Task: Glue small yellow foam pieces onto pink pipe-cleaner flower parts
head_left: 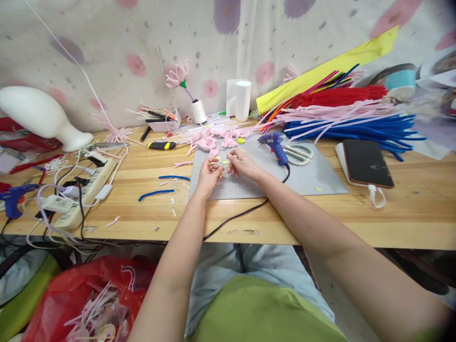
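Holds L hand [209,176] & R hand [245,166] just apart w/ fingertips nearly pinched (can't tell on what); has yellow bits [225,162] betw. them on grey mat [237,189], this side of pink petals [207,143].

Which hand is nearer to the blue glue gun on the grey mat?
The right hand is nearer: it is just to the left of the blue glue gun. The left hand is farther left, beyond the right hand.
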{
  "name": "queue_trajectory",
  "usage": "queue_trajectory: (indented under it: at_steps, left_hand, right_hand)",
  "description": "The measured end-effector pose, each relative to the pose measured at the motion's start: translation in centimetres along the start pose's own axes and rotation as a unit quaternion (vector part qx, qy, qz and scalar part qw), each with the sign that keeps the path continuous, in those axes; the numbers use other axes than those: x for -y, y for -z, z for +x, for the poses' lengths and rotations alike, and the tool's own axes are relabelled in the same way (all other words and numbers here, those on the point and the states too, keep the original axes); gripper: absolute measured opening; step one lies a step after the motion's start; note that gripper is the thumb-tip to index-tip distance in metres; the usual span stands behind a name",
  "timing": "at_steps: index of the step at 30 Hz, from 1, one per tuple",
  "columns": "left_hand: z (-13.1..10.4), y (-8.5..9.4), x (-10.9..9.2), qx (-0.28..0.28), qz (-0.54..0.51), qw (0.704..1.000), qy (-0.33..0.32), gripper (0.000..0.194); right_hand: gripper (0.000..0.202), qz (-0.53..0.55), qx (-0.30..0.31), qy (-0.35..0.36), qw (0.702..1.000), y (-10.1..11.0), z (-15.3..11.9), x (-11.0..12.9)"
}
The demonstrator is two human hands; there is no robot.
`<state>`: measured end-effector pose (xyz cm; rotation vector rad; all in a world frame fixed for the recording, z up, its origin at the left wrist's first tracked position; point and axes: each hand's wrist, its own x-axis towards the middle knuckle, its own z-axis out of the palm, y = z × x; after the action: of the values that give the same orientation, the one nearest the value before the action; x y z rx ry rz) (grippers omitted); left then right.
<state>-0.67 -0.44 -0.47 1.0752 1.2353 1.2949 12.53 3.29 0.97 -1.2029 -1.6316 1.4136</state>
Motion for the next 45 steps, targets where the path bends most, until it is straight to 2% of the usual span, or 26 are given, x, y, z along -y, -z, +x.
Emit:
queue_trajectory:
  at_steps: [6,13,16,20,24,26,28,32,34,36,39,42,45]
  left_hand:
    - [-0.1,0.0,-0.1,0.009,0.008,1.0,0.006,0.034]
    - [0.0,0.1,-0.1,-0.011,0.02,1.0,0.0,0.032]
    - [0.3,0.2,0.4,-0.009,0.045,0.999,-0.026,0.03]
    - [0.4,0.5,1.0,0.017,0.15,0.985,-0.088,0.031]
    - [0.1,0.7,1.1,0.042,0.292,0.949,-0.108,0.036]
    - [0.0,0.8,1.0,0.043,0.32,0.94,-0.109,0.037]
    - [0.0,0.6,0.8,0.037,0.288,0.95,-0.118,0.038]
    - [0.1,-0.3,0.7,0.019,0.132,0.984,-0.122,0.039]
    - [0.1,-0.7,0.8,0.023,0.143,0.983,-0.116,0.04]
    - [0.0,-0.8,0.8,0.026,0.228,0.967,-0.114,0.039]
    - [-0.2,-0.4,0.8,0.024,0.359,0.927,-0.11,0.039]
    - [-0.4,0.0,0.6,0.037,0.413,0.903,-0.111,0.039]
    - [-0.5,0.3,0.4,0.055,0.429,0.894,-0.118,0.043]
  right_hand:
    - [0.014,-0.058,-0.017,0.093,0.994,0.1,0.1,-0.6]
    - [0.014,-0.068,-0.018,0.067,0.995,0.3,-0.4,-0.1]
    - [0.009,-0.088,0.009,0.041,0.995,0.8,-0.8,0.3]
    - [0.016,-0.138,0.014,0.011,0.99,2.9,-0.7,0.6]
    - [0.013,-0.189,-0.063,0.019,0.98,5.8,-0.6,0.5]
    - [0.007,-0.225,-0.092,0.031,0.97,6.8,-0.8,0.2]
    - [0.006,-0.256,-0.106,0.053,0.96,7.1,-0.9,-0.3]
    - [0.011,-0.267,-0.148,0.113,0.946,6.4,-0.7,-2.0]
    - [0.014,-0.261,-0.163,0.129,0.943,6.0,-0.4,-2.8]
    - [0.017,-0.264,-0.16,0.127,0.943,5.7,-0.1,-3.4]
    - [0.02,-0.282,-0.142,0.109,0.942,5.8,0.0,-3.8]
    - [0.025,-0.31,-0.141,0.097,0.935,6.0,-0.3,-3.5]
    - [0.028,-0.324,-0.149,0.086,0.93,5.8,-0.9,-3.0]
